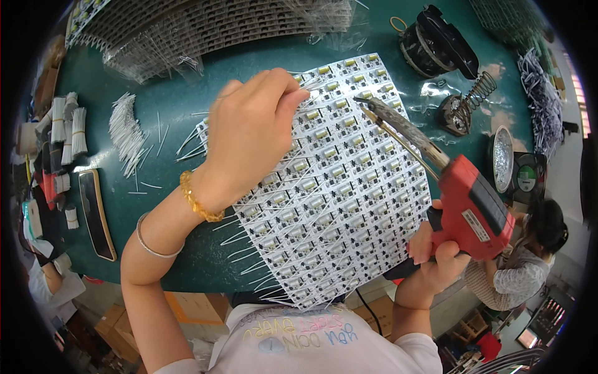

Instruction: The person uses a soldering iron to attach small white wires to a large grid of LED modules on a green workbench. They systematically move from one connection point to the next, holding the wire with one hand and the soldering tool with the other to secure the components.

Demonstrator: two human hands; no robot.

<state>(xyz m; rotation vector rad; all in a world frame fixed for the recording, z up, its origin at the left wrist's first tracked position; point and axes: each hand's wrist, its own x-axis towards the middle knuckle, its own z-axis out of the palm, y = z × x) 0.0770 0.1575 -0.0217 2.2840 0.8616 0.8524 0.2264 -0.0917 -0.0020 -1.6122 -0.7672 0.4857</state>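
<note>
A white circuit board panel with rows of small yellowish components lies tilted on the green table in front of me. Many thin white wires stick out past its left edge and cross its surface. Over the panel's upper left, my left hand is closed in a pinch; thin white wire shows at its fingertips. My right hand grips the handle of a red and black soldering gun at the panel's right side. The gun's tip points up and left, above the upper right of the panel.
Loose white wires and a phone lie left, near bundled wires. Stacked panels fill the back. A black round device, a coil-spring stand and a metal dish stand right. Another person sits at right.
</note>
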